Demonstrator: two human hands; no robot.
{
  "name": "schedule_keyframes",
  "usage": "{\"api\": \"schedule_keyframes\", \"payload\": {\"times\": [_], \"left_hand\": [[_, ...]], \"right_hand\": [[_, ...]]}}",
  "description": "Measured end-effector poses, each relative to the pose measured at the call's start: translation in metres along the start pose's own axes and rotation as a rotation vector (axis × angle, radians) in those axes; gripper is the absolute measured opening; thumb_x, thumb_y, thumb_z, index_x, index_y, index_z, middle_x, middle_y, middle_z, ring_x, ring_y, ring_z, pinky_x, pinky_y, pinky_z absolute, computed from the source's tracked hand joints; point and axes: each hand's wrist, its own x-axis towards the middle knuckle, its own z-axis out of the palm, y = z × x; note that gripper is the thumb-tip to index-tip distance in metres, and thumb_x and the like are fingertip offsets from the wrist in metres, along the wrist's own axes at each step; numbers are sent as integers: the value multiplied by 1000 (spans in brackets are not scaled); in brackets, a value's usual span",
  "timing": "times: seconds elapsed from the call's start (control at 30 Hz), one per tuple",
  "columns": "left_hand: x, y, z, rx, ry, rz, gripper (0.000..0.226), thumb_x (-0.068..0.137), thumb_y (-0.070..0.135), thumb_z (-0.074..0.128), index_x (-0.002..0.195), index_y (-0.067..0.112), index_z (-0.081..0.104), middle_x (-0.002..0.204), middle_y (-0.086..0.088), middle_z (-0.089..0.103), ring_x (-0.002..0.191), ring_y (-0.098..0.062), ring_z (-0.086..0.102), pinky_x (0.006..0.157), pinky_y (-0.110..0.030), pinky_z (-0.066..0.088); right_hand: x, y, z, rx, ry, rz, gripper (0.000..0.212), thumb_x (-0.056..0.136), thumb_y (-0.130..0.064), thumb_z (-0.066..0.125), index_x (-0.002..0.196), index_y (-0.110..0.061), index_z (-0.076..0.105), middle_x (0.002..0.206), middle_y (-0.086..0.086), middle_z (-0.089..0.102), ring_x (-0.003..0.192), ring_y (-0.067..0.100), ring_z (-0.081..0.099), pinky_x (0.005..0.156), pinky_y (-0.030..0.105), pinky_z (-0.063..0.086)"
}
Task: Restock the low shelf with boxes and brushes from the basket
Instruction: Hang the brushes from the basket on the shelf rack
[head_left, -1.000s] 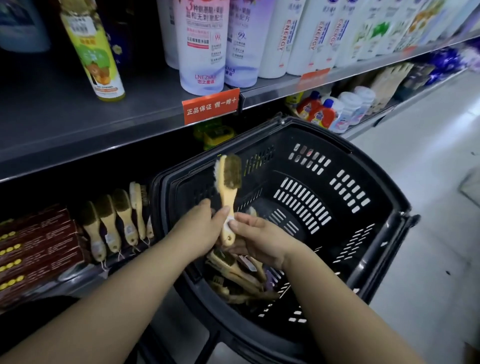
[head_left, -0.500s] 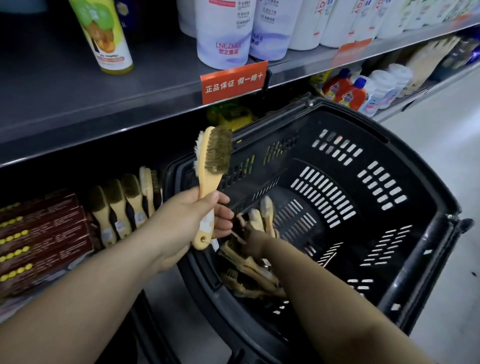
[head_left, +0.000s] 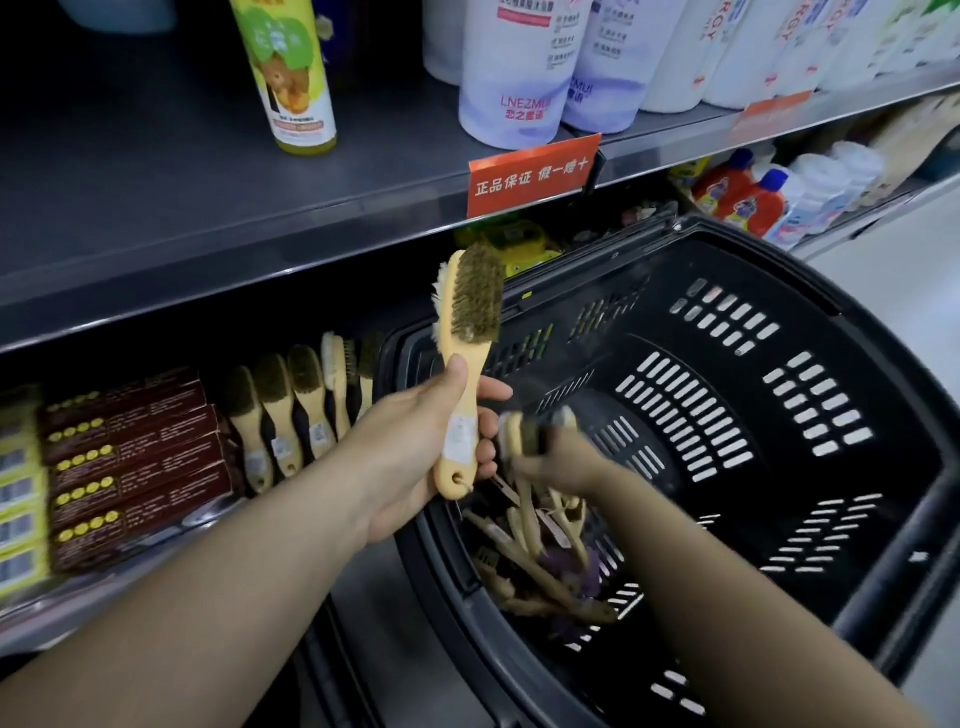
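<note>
Left hand (head_left: 415, 457) wraps thumb and fingers round the pale wooden handle of a brush (head_left: 465, 364), held upright with tan bristles on top. It looks light, stiff and dry, best gripped at the narrow handle rather than the soft bristles. Just right of it the blurred right hand (head_left: 563, 465) seems to grip a second brush (head_left: 530, 434) above the pile (head_left: 540, 545) in the basket (head_left: 779, 270). Farther left, a row of brushes (head_left: 291, 410) lies on the low shelf (head_left: 171, 540).

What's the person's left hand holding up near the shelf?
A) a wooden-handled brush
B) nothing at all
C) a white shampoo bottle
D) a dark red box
A: the left hand grips a wooden-handled brush by its handle, bristles up, beside the black basket; the blurred right hand grips another brush.
</note>
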Motion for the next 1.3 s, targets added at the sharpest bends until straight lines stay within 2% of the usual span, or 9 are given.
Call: {"api": "schedule_keyframes", "payload": {"times": [0.13, 0.23, 0.33, 0.53, 0.7, 0.83, 1.07, 1.13, 1.3], "left_hand": [[0, -5, 4, -22, -55, -30, 52, 98, 43, 32, 99, 5, 68, 57, -2, 57, 47, -12, 53, 48, -24, 51], [-1, -9, 9, -23, -94, -32, 49, 98, 43, 32, 103, 10, 68, 62, -3, 60, 51, -13, 56, 53, -25, 53], [-2, -16, 19, -64, -137, -16, 45, 99, 39, 33, 109, 11, 67, 68, -4, 64, 57, -13, 61, 57, -25, 55], [-2, -25, 38, -67, -194, 43, 30, 100, 19, 38, 115, 11, 62, 96, -10, 70, 82, -20, 66, 74, -32, 58], [-1, -29, 44, -13, -225, 61, 28, 101, 13, 36, 115, 17, 59, 96, -8, 68, 83, -19, 65, 74, -32, 58], [0, -32, 48, 55, -212, 52, 26, 100, 10, 37, 113, 18, 57, 87, -2, 64, 76, -15, 62, 64, -27, 57], [3, -37, 52, 280, -209, 75, 24, 100, 16, 39, 111, 31, 55, 108, -2, 66, 105, -20, 62, 92, -42, 49], [4, -39, 53, 356, -205, 95, 23, 99, 19, 42, 110, 34, 55, 110, 1, 66, 110, -18, 60, 98, -43, 46], [6, -42, 52, 478, -193, 169, 32, 94, 21, 54, 124, 30, 48, 113, 9, 63, 108, -7, 58, 95, -29, 45]], "right_hand": [[-45, -27, -55, 640, 167, 65, 31, 85, -33, 55, 107, -12, 58, 75, 2, 70, 67, 17, 66, 61, 28, 55], [-87, -39, -73, 1180, -10, 11, 43, 76, -30, 52, 113, -8, 51, 71, 8, 71, 65, 19, 68, 59, 32, 55], [-119, -46, -74, 1425, -96, -106, 48, 75, -25, 51, 118, -6, 47, 78, 10, 70, 69, 19, 68, 62, 31, 55], [-134, -51, -73, 1507, -83, -78, 43, 93, -31, 43, 120, 1, 51, 78, 10, 64, 65, 18, 61, 69, 37, 57], [-133, -46, -77, 1626, 37, -157, 63, 75, -29, 64, 128, 0, 46, 83, 6, 63, 67, 11, 61, 72, 26, 55], [-130, -44, -82, 1694, 73, -186, 49, 72, -22, 66, 116, -7, 50, 83, 6, 60, 69, 11, 59, 66, 23, 53], [-128, -48, -80, 1696, 282, -100, 35, 82, 7, 61, 108, -10, 45, 78, 8, 54, 47, 15, 64, 42, 36, 52], [-126, -47, -78, 1657, 301, -67, 32, 83, 6, 62, 106, -10, 47, 86, 15, 57, 56, 25, 67, 45, 47, 54], [-120, -51, -65, 1623, 324, -118, 10, 84, 6, 61, 92, -1, 59, 83, 14, 66, 67, 23, 69, 58, 37, 59]]}}
